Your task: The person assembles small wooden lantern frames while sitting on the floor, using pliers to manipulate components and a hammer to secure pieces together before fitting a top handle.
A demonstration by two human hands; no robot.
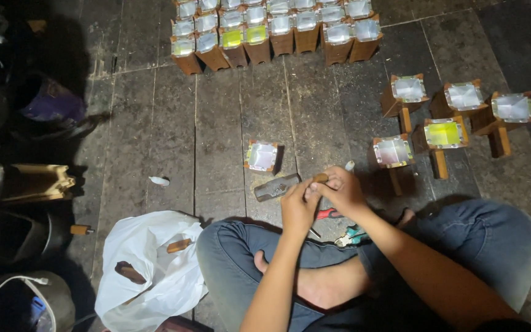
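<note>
My left hand and right hand meet just above my crossed knees, fingers pinched tight around a small wooden peg. A hammer lies on the stone floor just left of my hands, its handle running toward them; whether I grip it, I cannot tell. One small mirrored wooden box sits just beyond. More boxes stand far ahead and to the right. Pliers rest near my leg, a white bag on the near left.

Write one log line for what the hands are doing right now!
left hand: pinching small piece | right hand: gripping wooden handle | hammer: on floor | nearest box: apart from hands
</note>
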